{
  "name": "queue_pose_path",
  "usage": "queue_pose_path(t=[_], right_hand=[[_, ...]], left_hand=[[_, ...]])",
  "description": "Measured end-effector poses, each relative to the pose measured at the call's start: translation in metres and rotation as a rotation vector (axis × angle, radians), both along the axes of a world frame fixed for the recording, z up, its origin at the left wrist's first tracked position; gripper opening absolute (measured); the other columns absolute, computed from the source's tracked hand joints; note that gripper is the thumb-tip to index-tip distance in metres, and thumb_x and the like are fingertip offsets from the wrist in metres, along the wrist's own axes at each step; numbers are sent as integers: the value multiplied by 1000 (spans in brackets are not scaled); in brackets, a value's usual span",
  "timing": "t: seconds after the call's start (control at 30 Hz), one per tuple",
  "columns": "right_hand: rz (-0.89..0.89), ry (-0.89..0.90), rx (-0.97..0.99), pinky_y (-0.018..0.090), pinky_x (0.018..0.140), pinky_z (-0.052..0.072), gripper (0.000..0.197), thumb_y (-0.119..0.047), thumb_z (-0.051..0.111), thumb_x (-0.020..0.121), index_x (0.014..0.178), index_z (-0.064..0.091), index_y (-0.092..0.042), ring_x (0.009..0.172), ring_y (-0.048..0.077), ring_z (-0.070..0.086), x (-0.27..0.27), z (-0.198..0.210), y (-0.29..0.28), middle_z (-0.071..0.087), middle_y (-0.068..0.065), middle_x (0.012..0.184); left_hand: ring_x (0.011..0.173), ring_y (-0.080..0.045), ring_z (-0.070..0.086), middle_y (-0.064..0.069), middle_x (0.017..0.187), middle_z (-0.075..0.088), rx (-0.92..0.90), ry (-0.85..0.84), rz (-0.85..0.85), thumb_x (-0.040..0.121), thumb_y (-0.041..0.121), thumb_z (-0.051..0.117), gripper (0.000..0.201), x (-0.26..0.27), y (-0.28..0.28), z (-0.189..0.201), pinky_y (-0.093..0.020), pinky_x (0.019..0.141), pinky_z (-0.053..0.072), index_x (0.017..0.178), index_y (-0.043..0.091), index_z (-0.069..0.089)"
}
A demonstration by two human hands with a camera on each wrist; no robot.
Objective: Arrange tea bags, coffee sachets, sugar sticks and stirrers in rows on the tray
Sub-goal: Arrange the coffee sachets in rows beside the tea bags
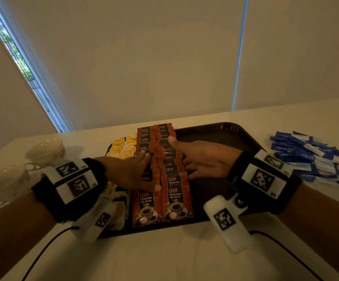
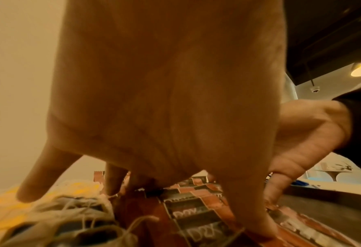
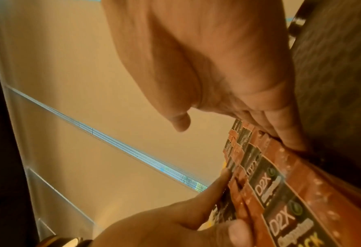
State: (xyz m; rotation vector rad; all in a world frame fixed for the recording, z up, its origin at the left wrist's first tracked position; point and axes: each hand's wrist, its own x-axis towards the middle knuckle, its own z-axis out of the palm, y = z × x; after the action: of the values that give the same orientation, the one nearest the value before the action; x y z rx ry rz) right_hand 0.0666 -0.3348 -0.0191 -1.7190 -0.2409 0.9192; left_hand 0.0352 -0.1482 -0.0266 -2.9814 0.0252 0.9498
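Tray: a dark tray lies on the white worktop; its right part is bare.
Coffee sachets: two rows of red-and-black coffee sachets run down the middle of the tray, overlapping like shingles from the far rim to the near rim; the labels read "D2X" and "BLACK Coffee".
Tea bags: tea bags with yellow tags lie in the tray's left part, just beside the left sachet row; more, with strings, show near the left wrist in the left wrist view.
Sugar sticks: a loose pile of blue-and-white sugar sticks sits on the worktop to the right of the tray, apart from it.
Cups: two pale cups stand on the worktop left of the tray.
Left hand: the left hand lies over the left sachet row, fingers straight and spread, tips pressing on the sachets.
Right hand: the right hand rests against the right edge of the right row, fingers straight, touching the sachet edges, thumb lifted; it grips nothing.
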Motion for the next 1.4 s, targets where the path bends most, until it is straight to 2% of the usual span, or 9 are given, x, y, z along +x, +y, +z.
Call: queue_pose_path(t=[0.17, 0.3, 0.47, 0.53, 0.8, 0.9, 1.07, 1.27, 1.4], right_hand=[[-109, 2, 70, 53, 113, 23, 70, -62, 34, 90, 146, 27, -20, 139, 34, 27, 8, -2, 8, 34, 18, 148], [-114, 19, 95, 52, 114, 21, 69, -62, 29, 92, 147, 27, -20, 139, 35, 27, 11, -2, 13, 35, 18, 147], [-135, -5, 80, 54, 115, 18, 67, -61, 27, 93, 148, 25, -23, 141, 32, 25, 15, -2, 14, 34, 14, 149], [-135, -7, 81, 54, 115, 17, 67, -61, 27, 93, 147, 26, -22, 141, 30, 25, 15, -2, 14, 34, 12, 149], [-188, -2, 147, 51, 114, 22, 68, -57, 32, 94, 146, 23, -15, 139, 33, 27, 14, 0, 15, 34, 15, 147], [-221, -1, 139, 51, 115, 18, 70, -56, 32, 94, 147, 19, -13, 142, 34, 18, 12, 2, 14, 27, 13, 150], [-137, 69, 168, 41, 103, 34, 55, -60, 29, 93, 125, 35, -17, 116, 24, 51, 5, 5, 17, 48, 2, 117], [-158, -14, 121, 39, 107, 28, 45, -56, 31, 94, 131, 35, -31, 117, 9, 40, -5, -1, 8, 31, -18, 110], [-100, 34, 129, 30, 82, 45, 54, -62, 33, 90, 135, 42, -32, 108, 18, 57, -15, -9, 11, 58, 7, 125]], left_hand=[[147, -26, -8, -9, 157, -21, -7, -51, 4, 49, 92, 34, 139, 9, 8, 4, -44, 120, 4, 148, 13, -22], [143, -25, 20, -2, 158, 18, -21, -17, -41, 35, 103, 33, 143, 13, 18, 3, -50, 116, 22, 151, 24, 6], [145, -26, 16, -4, 158, 16, -4, -44, 6, 68, 77, 42, 110, 13, 17, 3, -44, 118, 17, 152, 18, 3], [143, -25, 20, -2, 157, 21, 4, -27, -27, 61, 87, 40, 117, 11, 18, 6, -45, 117, 20, 151, 21, 7], [147, -26, -3, -2, 160, -12, 24, 18, -75, 39, 102, 32, 146, 12, 24, 2, -49, 119, 9, 150, 21, -16], [147, -26, -7, -4, 159, -15, -2, -17, -32, 59, 82, 37, 124, 13, 24, 1, -45, 119, 5, 150, 18, -18], [148, -24, 4, -2, 161, -7, -76, 8, -104, 46, 101, 29, 134, 16, 24, 3, -49, 118, 16, 151, 27, -10], [147, -25, -2, -4, 158, -16, -68, -88, -76, 81, 76, 28, 98, 15, 25, 10, -43, 119, 5, 150, 22, -15], [145, -20, -16, 4, 145, -33, 75, -36, -186, 72, 77, 18, 102, -6, 11, 0, -37, 115, -3, 144, 21, -27]])
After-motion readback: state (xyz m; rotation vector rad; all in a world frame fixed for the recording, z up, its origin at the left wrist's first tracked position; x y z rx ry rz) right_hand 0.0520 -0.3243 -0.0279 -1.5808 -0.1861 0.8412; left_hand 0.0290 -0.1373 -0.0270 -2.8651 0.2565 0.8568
